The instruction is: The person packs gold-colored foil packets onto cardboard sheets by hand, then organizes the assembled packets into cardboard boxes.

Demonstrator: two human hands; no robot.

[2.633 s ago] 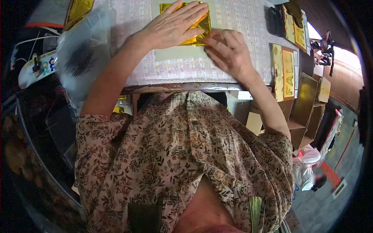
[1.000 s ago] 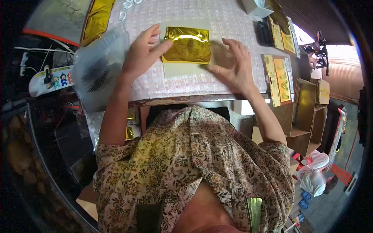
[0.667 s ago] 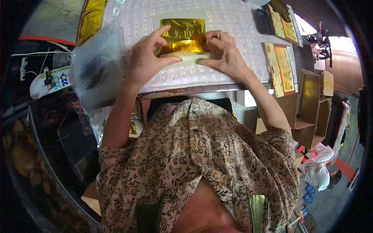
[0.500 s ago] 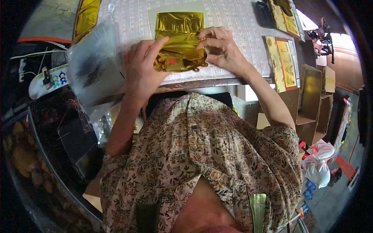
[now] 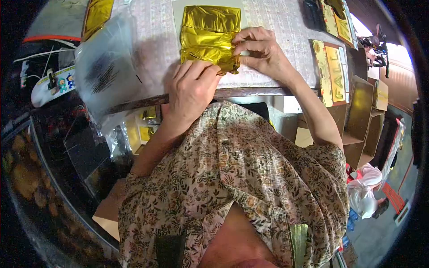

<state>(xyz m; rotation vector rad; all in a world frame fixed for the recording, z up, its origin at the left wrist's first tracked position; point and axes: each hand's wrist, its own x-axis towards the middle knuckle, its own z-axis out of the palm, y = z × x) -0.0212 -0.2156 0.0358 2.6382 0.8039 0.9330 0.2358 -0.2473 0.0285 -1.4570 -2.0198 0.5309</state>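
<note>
A shiny gold foil packet [image 5: 210, 38] lies on the covered table [image 5: 152, 53], partly over a pale card [image 5: 176, 9]. My left hand [image 5: 192, 89] is at the packet's near edge, its bent fingers over the foil and pressed on it. At the right edge of the packet, my right hand [image 5: 263, 53] pinches the crumpled foil between thumb and fingers. The near edge of the foil is bunched and partly hidden under my left fingers.
A clear plastic bag [image 5: 105, 67] lies at the table's left, beside more gold foil [image 5: 97, 18]. Framed "FALL" signs [image 5: 333, 73] and a black item [image 5: 315, 13] are on the right. Open cardboard boxes [image 5: 357, 109] stand beyond them. Another person [image 5: 364, 187] is at the far right.
My left hand has moved right and nearer, from the packet's left side onto its near edge. My right hand still grips the right edge. The packet appears slightly higher in view.
</note>
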